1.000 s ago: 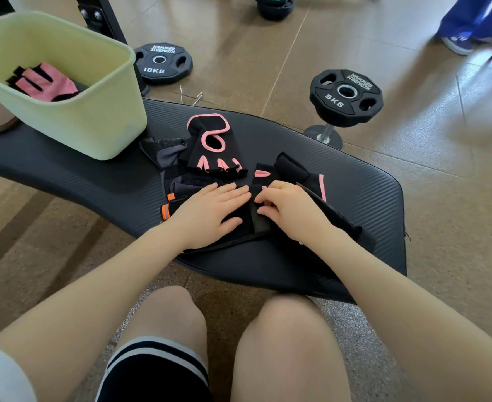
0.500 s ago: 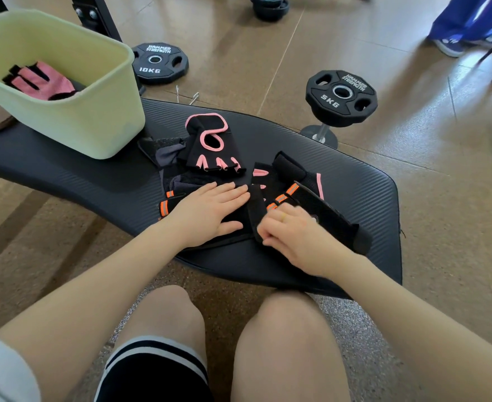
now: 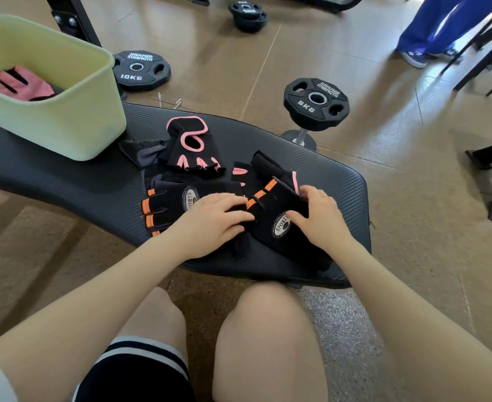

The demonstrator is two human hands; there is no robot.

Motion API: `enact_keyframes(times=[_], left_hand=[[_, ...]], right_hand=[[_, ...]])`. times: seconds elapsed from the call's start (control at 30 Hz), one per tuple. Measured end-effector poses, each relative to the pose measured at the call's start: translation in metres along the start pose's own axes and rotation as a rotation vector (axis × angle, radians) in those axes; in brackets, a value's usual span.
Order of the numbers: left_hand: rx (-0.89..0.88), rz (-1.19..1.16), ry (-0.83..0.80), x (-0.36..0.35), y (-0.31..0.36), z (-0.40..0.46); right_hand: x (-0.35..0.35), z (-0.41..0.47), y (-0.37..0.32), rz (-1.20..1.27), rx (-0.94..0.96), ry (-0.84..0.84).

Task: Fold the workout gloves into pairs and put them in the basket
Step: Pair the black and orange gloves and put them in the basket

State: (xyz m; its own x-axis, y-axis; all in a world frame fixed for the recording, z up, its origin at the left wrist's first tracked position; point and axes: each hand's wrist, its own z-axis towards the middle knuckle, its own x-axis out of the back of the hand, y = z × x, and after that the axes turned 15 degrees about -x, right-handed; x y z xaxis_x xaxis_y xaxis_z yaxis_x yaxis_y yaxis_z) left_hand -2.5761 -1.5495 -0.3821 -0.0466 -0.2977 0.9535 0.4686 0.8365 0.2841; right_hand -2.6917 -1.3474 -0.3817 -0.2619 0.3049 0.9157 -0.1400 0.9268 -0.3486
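One orange-striped glove [image 3: 169, 203] is pressed flat by the left hand [image 3: 210, 220]; the second glove [image 3: 276, 216] is, it seems, pinched by the right hand [image 3: 320, 221].

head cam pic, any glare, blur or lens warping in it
Head view: window light glares off the floor at upper right; wide-angle distortion bends the bench pad and stretches the frame edges; the orange-striped gloves and both hands read sharp, while the blue trouser legs in the far corner look slightly smeared.
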Motion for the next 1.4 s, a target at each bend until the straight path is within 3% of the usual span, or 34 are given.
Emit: enact_keyframes(times=[0.2,0.3,0.37,0.43,0.5,0.57,0.63,0.73,0.83,0.9,0.97,1.07,1.23,1.4], left_hand=[[0.010,-0.058,-0.006,0.000,-0.005,-0.008],[-0.002,-0.067,0.084,0.002,-0.006,-0.020],[0.037,-0.034,0.165,0.000,-0.004,-0.026],[0.121,0.023,0.216,-0.002,-0.001,-0.026],[0.253,0.026,0.225,0.000,0.003,-0.025],[0.350,0.011,0.203,0.001,0.006,-0.023],[0.382,0.036,0.167,0.000,0.009,-0.020],[0.438,0.080,0.138,-0.002,0.011,-0.013],[0.497,0.115,0.128,-0.002,0.013,-0.005],[0.507,0.140,0.111,-0.002,0.014,-0.002],[0.517,0.133,0.124,-0.003,0.014,-0.003],[0.507,0.165,0.166,-0.004,0.014,-0.005],[0.417,0.153,0.211,-0.003,0.014,-0.005],[0.485,0.007,0.305,0.010,0.006,-0.011]], right_hand=[[0.023,0.005,-0.009,0.219,0.037,-0.110],[0.030,0.007,-0.015,0.870,-0.108,-0.166],[0.024,0.008,-0.018,1.101,-0.243,-0.244],[0.014,0.005,-0.019,0.931,-0.350,-0.279],[0.010,-0.001,-0.019,0.514,-0.360,-0.245],[0.016,-0.009,-0.017,-0.042,-0.281,-0.069],[0.026,-0.018,-0.023,-0.276,-0.155,0.128],[0.030,-0.020,-0.045,-0.117,0.215,0.196],[0.014,0.002,-0.065,-0.129,0.582,0.008],[0.004,0.016,-0.074,-0.273,0.621,-0.065],[0.001,0.025,-0.077,-0.363,0.634,-0.036],[0.014,0.030,-0.068,-0.216,0.784,-0.002],[0.042,0.024,-0.053,0.063,0.558,-0.442],[0.023,0.021,-0.067,0.260,0.417,-0.503]])
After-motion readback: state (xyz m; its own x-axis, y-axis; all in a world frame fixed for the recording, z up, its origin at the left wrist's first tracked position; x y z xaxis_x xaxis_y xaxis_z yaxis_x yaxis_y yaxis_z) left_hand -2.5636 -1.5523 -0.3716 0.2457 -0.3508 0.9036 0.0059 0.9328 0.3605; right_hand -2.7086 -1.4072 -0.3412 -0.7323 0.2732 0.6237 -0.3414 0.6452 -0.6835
